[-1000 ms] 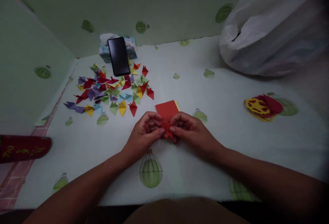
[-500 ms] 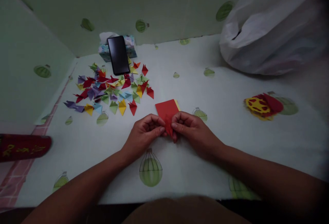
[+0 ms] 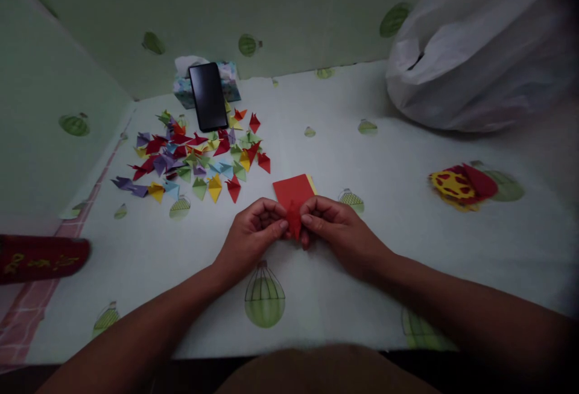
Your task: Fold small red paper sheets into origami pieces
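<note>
Between my two hands is a small folded red paper (image 3: 294,222), its narrow tip pointing down toward me. My left hand (image 3: 260,225) pinches its left side between thumb and fingers. On the opposite side, my right hand (image 3: 329,220) pinches it the same way. Just beyond my fingers lies a stack of square paper (image 3: 293,188), red on top with a yellow edge showing at the right. To the left spreads a pile of folded paper cranes (image 3: 199,158) in red, yellow, green, purple and blue. My fingers hide part of the folded paper.
A black phone (image 3: 208,97) leans on a patterned tissue box (image 3: 232,82) behind the cranes. At the back right stands a large white plastic bag (image 3: 465,74). Red and yellow cut-out pieces (image 3: 461,186) lie at the right. A red cylinder (image 3: 45,258) sits at the left edge.
The folded red paper has turned slightly, so more of its flat face shows between my fingers. Both hands have shifted very little and keep their pinch.
</note>
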A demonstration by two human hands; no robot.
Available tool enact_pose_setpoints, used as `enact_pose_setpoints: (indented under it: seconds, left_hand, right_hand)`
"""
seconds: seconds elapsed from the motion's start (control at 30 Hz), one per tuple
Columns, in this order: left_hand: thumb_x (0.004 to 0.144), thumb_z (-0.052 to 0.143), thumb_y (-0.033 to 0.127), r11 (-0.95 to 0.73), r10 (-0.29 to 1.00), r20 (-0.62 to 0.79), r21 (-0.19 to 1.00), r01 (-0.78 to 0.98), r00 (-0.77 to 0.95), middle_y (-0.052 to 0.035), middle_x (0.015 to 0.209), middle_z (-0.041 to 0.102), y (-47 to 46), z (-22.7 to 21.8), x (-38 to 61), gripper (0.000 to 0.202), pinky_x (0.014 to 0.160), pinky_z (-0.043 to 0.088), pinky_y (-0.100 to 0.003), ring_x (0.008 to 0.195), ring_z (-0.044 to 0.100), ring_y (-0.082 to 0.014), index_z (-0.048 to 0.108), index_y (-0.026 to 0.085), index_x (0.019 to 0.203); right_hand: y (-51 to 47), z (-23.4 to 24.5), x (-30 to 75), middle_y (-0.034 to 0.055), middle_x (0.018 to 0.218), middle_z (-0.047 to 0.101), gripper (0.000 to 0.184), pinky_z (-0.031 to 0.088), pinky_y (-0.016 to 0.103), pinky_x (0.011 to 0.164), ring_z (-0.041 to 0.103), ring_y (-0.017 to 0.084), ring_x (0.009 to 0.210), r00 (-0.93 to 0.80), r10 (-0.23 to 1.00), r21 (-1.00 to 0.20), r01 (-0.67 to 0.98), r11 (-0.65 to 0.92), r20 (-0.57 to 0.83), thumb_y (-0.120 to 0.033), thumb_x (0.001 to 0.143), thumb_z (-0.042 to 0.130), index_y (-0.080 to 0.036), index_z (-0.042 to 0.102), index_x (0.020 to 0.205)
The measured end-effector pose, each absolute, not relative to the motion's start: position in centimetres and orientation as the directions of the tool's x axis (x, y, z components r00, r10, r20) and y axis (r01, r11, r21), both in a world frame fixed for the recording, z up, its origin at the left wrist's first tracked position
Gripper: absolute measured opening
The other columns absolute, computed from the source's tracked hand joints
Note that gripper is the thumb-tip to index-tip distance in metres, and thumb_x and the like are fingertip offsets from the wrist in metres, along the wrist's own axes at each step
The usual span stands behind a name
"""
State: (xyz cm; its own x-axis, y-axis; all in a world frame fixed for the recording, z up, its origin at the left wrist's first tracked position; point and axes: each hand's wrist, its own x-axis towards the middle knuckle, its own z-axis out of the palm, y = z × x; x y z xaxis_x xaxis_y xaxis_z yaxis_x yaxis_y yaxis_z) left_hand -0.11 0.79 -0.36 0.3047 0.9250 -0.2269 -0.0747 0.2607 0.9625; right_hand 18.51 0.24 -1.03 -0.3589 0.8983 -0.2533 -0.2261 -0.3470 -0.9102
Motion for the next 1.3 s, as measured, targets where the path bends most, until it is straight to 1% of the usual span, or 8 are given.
enact_pose_setpoints:
  seconds: [0.13, 0.27, 0.67, 0.83, 1.13, 1.3]
  left_hand:
    - [0.078, 0.074, 0.019, 0.265, 0.932, -0.237, 0.962, -0.069, 0.275, 0.0008, 0.071, 0.068, 0.78, -0.26, -0.06, 0.015, 0.065, 0.052, -0.024, 0.066, 0.065, -0.0111, 0.062, 0.016, 0.086]
    - [0.078, 0.074, 0.018, 0.267, 0.933, -0.238, 0.961, -0.075, 0.270, 0.0013, 0.070, 0.068, 0.73, -0.27, -0.05, 0.015, 0.065, 0.051, -0.022, 0.066, 0.064, -0.0098, 0.062, 0.015, 0.086]
    - [0.078, 0.074, 0.018, 0.259, 0.935, -0.236, 0.964, -0.057, 0.264, 0.0009, 0.071, 0.067, 0.70, -0.31, -0.08, 0.015, 0.064, 0.050, -0.023, 0.066, 0.063, -0.0103, 0.062, 0.015, 0.087]
    - [0.078, 0.074, 0.020, 0.261, 0.935, -0.238, 0.964, -0.055, 0.265, 0.0011, 0.071, 0.067, 0.75, -0.35, -0.06, 0.016, 0.065, 0.050, -0.023, 0.066, 0.063, -0.0102, 0.061, 0.015, 0.086]
    - [0.080, 0.073, 0.020, 0.262, 0.932, -0.239, 0.964, -0.048, 0.273, 0.0014, 0.070, 0.066, 0.77, -0.41, -0.09, 0.015, 0.065, 0.050, -0.022, 0.066, 0.063, -0.0098, 0.061, 0.015, 0.087]
    - [0.079, 0.073, 0.018, 0.240, 0.937, -0.218, 0.969, -0.050, 0.272, 0.0022, 0.071, 0.064, 0.66, -0.36, 0.07, 0.016, 0.064, 0.049, -0.022, 0.066, 0.062, -0.0098, 0.059, 0.016, 0.087]
  right_hand:
    - [0.27, -0.99, 18.52, -0.0013, 0.068, 0.067, 0.014, 0.048, 0.028, 0.065, 0.060, 0.012, 0.061, -0.367, 0.892, -0.914, -0.199, -0.353, -0.265, -0.031, 0.085, 0.069, -0.020, 0.060, 0.082]
    - [0.26, -1.17, 18.52, -0.0012, 0.070, 0.068, 0.014, 0.048, 0.028, 0.065, 0.061, 0.012, 0.060, -0.372, 0.887, -0.900, -0.226, -0.373, -0.274, -0.028, 0.082, 0.071, -0.020, 0.060, 0.083]
    - [0.25, -1.19, 18.62, -0.0008, 0.070, 0.069, 0.008, 0.048, 0.028, 0.065, 0.062, 0.012, 0.060, -0.392, 0.880, -0.898, -0.230, -0.375, -0.267, -0.024, 0.082, 0.070, -0.019, 0.064, 0.084]
    - [0.29, -1.41, 18.58, -0.0005, 0.068, 0.069, 0.009, 0.048, 0.027, 0.063, 0.062, 0.011, 0.058, -0.398, 0.882, -0.894, -0.251, -0.371, -0.254, -0.025, 0.084, 0.068, -0.018, 0.064, 0.085]
    - [0.33, -1.59, 18.78, -0.0007, 0.070, 0.070, 0.009, 0.048, 0.025, 0.063, 0.062, 0.010, 0.058, -0.427, 0.878, -0.897, -0.270, -0.350, -0.214, -0.025, 0.085, 0.068, -0.018, 0.063, 0.084]
    - [0.27, -1.37, 18.62, -0.0002, 0.071, 0.069, 0.009, 0.049, 0.026, 0.062, 0.062, 0.011, 0.058, -0.407, 0.884, -0.908, -0.238, -0.345, -0.229, -0.025, 0.084, 0.068, -0.018, 0.062, 0.083]
